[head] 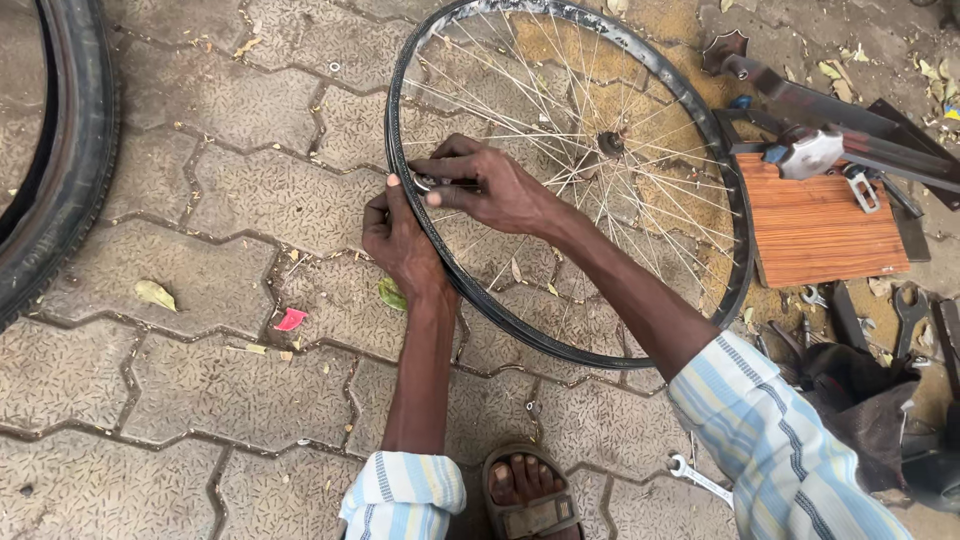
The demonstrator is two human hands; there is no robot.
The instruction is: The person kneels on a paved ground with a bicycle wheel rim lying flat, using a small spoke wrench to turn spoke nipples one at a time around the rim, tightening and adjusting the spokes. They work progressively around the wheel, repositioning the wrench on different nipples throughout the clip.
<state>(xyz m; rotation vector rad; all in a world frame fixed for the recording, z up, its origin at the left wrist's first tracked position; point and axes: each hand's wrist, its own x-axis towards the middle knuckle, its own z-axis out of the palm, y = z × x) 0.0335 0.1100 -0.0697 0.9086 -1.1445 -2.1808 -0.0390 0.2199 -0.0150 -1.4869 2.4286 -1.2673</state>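
Note:
A bare spoked bicycle wheel rim lies tilted on the paved ground, its hub near the middle. My left hand grips the rim's left edge from outside. My right hand reaches across the spokes and pinches a small metal tool against the rim beside my left thumb. The tool's tip is hidden by my fingers.
A black tyre lies at the left edge. A wooden board with metal tools sits to the right of the rim. Spanners lie near my sandalled foot. A dark cloth bag is at lower right.

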